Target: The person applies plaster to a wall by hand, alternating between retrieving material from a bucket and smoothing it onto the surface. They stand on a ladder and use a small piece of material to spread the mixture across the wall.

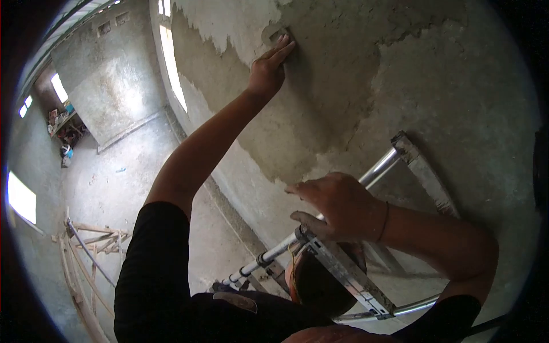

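Observation:
Up on the wall [337, 74], my left hand [269, 71] reaches to a patch of darker, damp-looking plaster. Its fingers press a small flat grey piece [277, 36] against the surface; the exact kind of this piece cannot be made out. Lower down, my right hand [340, 206] is in front of the wall with thumb and fingers apart, holding nothing I can see. Just below and behind it is the top of a metal telescopic ladder [349, 268]. A dark rounded bucket-like thing [323, 286] shows beside the ladder rail, partly covered.
A ladder tube and end piece [423, 171] lean by the wall at right. Far below is the concrete floor [131, 177]. Wooden trestle-like poles [94, 251] stand at lower left, and a cluttered shelf [63, 123] is in the far corner.

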Demonstrator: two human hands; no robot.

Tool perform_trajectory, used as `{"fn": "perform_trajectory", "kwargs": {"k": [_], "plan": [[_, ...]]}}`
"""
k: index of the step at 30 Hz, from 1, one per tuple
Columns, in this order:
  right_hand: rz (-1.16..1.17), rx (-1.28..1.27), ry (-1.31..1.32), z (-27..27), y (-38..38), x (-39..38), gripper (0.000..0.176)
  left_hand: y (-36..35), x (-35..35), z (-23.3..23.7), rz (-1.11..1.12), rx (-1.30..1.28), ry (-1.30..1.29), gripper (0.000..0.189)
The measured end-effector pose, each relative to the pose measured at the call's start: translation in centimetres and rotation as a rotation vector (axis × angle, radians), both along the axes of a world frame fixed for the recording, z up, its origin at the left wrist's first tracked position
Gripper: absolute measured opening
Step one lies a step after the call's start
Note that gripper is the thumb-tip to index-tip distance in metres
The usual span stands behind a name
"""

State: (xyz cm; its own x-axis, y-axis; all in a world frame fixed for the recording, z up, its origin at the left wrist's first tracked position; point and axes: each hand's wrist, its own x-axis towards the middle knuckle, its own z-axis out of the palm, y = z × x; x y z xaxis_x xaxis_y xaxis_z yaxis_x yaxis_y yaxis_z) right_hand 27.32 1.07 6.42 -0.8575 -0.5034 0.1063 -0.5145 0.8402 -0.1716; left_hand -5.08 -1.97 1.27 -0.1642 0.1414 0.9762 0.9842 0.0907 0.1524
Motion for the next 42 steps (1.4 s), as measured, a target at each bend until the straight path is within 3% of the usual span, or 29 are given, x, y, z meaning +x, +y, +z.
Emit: {"fn": "perform_trajectory", "kwargs": {"k": [4,7,8,10,14,17,19,20,22,23,25,27,30,32,37,40,42], "plan": [[0.027,0.043,0.046,-0.3,-0.1,-0.2,0.040,-1.8,-0.5,0.1,-0.040,0.095,-0.200,0.058],[0.040,0.055,0.040,-0.3,0.0,-0.1,0.040,-1.5,2.1,7.0,-0.024,0.320,-0.097,0.059],[0.044,0.058,0.032,-0.2,0.0,-0.1,0.040,-1.2,3.4,8.6,-0.019,0.323,-0.104,0.059],[0.037,0.076,0.023,-0.1,-0.1,-0.1,0.040,-0.7,5.3,10.3,-0.137,0.066,-0.135,0.054],[0.042,0.050,0.085,-0.3,0.2,-0.2,0.039,1.6,1.9,5.9,-0.013,0.168,0.109,0.053],[0.022,0.114,0.008,-0.1,0.2,-0.2,0.038,-0.8,1.5,0.6,0.050,0.036,-0.033,0.060],[-0.018,0.136,0.027,-0.2,0.5,-0.3,0.035,-3.5,2.4,-2.3,-0.006,-0.310,-0.447,0.054],[-0.013,0.120,0.011,-0.3,0.6,-0.3,0.035,-4.5,3.1,-3.7,-0.001,-0.326,-0.464,0.054],[-0.080,0.134,0.090,-0.4,0.7,-0.2,0.032,-7.3,6.8,-5.4,-0.779,0.249,-1.240,0.043],[-0.132,0.119,0.022,-0.1,0.6,-0.3,0.033,-8.6,8.6,-6.0,-0.770,0.247,-1.256,0.043],[-0.223,0.077,-0.032,-0.1,0.6,-0.3,0.036,-11.1,12.1,-6.6,-1.095,0.412,-1.519,0.038],[-0.310,0.042,-0.090,-0.4,0.5,-0.5,0.040,-12.7,15.8,-6.7,-1.122,0.497,-1.590,0.037],[-0.494,-0.170,-0.215,-0.4,0.3,-0.9,0.049,-14.5,20.0,-6.0,-1.218,0.569,-1.655,0.036],[-0.531,-0.511,-0.454,0.3,-0.1,-0.9,0.058,-15.1,22.1,-5.5,-1.359,0.617,-1.665,0.034],[-0.492,-0.831,-0.614,0.4,-0.6,-0.5,0.059,-15.2,24.8,-5.1,-1.323,0.548,-1.549,0.030],[-0.436,-0.811,-0.521,0.2,-0.3,-0.4,0.043,-14.9,25.5,-5.4,-1.246,0.488,-1.445,0.034],[-0.368,-0.778,-0.419,0.0,-0.1,-0.4,0.026,-14.6,26.4,-5.4,-0.997,0.520,-1.489,0.040]]}}
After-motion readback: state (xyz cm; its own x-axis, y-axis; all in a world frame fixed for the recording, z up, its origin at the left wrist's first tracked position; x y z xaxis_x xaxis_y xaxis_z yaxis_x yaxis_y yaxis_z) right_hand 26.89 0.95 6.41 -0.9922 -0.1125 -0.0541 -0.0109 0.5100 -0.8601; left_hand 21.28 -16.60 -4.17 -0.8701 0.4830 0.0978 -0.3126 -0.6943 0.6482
